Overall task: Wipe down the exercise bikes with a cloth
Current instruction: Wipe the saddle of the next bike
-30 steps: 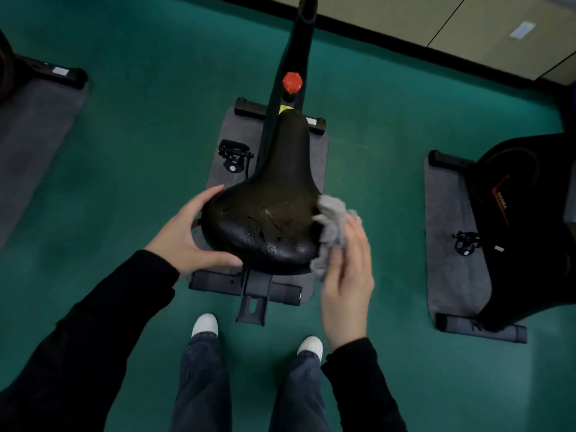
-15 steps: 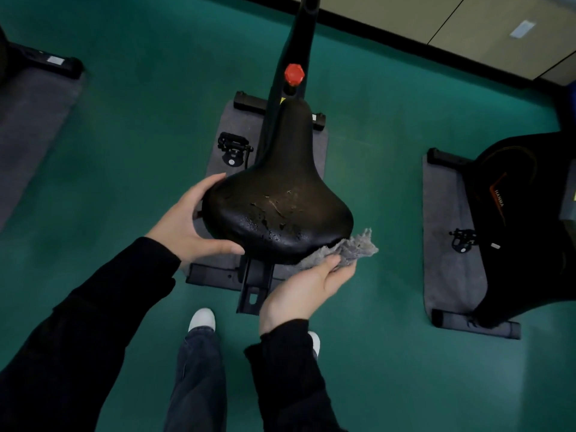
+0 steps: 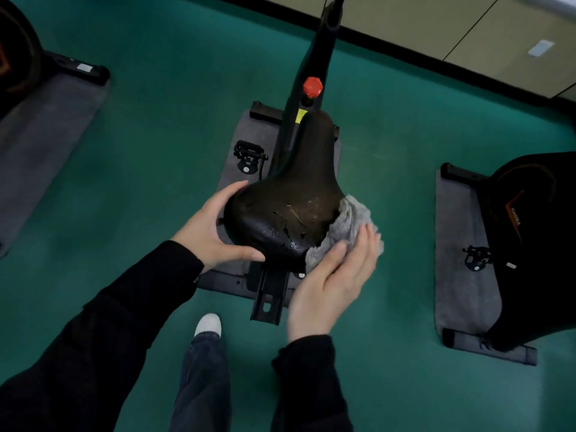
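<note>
1. The left hand (image 3: 208, 229) is gripping the black saddle (image 3: 290, 213) at its left edge, the thumb hooking along the rear rim and the fingers curling round the side.
2. The right hand (image 3: 330, 282) is pressing a grey fluffy cloth (image 3: 346, 226) against the saddle's right rear edge, with its fingers lying straight and close together on the fabric (the tips are blurring a little).
3. The cloth is bunching between that palm and the saddle, wrapping over the right rear corner.
4. The saddle's top is showing scuffs and shiny specks near the rear edge.
5. The black frame (image 3: 321, 42) of the middle bike is running away from the saddle's nose toward the far edge of the floor, and a red knob (image 3: 312, 86) is sitting on it just beyond the nose.
6. This bike is standing on a grey mat (image 3: 230, 182) on the green floor (image 3: 156, 120), and 1 pedal (image 3: 249, 154) is showing over the mat's left edge.
7. A 2nd bike (image 3: 536, 244) is standing on its own mat (image 3: 458, 260) at the floor's right edge, well apart from the saddle.
8. A 3rd bike (image 3: 15, 57) is peeking in at the far left corner.
9. 1 white shoe (image 3: 208, 325) is showing on the floor at the near edge, below the saddle.
</note>
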`<move>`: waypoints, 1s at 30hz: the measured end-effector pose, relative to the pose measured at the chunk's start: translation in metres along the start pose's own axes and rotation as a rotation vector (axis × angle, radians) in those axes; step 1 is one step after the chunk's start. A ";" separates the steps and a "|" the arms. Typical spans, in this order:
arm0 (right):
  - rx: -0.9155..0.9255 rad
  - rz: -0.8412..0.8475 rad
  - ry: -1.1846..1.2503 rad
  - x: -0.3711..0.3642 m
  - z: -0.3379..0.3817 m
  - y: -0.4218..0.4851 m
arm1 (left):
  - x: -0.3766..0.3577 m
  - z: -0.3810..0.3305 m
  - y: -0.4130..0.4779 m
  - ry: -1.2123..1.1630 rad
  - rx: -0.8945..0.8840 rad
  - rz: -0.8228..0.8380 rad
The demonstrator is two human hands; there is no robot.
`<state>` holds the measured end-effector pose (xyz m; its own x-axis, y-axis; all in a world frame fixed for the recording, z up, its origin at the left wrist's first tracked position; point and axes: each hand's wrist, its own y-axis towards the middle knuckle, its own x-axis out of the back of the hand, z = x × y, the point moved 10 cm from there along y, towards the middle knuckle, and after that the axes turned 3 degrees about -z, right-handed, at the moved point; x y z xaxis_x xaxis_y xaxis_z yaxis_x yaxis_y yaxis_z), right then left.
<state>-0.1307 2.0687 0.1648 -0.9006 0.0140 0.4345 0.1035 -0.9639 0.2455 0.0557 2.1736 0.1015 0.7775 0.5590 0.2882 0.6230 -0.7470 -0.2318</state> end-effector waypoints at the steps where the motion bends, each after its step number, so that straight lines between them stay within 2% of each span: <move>1: 0.078 0.053 -0.069 -0.004 0.005 0.003 | 0.000 0.000 0.000 -0.007 0.001 -0.002; 8: 0.581 0.363 -0.194 -0.020 0.044 -0.008 | 0.000 0.001 -0.002 -0.020 0.004 -0.003; 10: 0.581 0.408 -0.191 -0.022 0.042 0.012 | -0.001 0.002 -0.002 -0.023 0.010 0.000; 14: 0.303 0.458 -0.209 -0.038 0.036 0.058 | -0.001 0.002 -0.001 -0.031 0.006 0.000; 15: 0.307 0.477 -0.216 -0.045 0.041 0.057 | -0.001 0.003 -0.002 -0.033 0.005 -0.005; 17: 0.440 0.547 -0.223 -0.057 0.062 0.036 | 0.000 0.003 -0.004 -0.046 -0.002 -0.033; 19: 0.586 0.656 -0.218 -0.062 0.074 0.009 | 0.001 0.003 -0.009 -0.069 -0.013 -0.091; 22: 0.685 0.760 -0.200 -0.051 0.069 0.003 | 0.001 0.008 -0.022 -0.115 -0.023 -0.202; 27: 0.594 0.690 -0.189 -0.043 0.059 0.029 | -0.004 0.016 -0.035 -0.147 0.023 -0.302; 30: 0.626 0.789 -0.172 -0.067 0.075 0.010 | -0.004 0.020 -0.039 -0.173 0.040 -0.362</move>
<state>-0.0378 2.0785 0.2033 -0.4120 -0.4794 0.7748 0.8876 -0.4035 0.2223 0.0295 2.2076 0.0907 0.5080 0.8382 0.1984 0.8595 -0.4780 -0.1813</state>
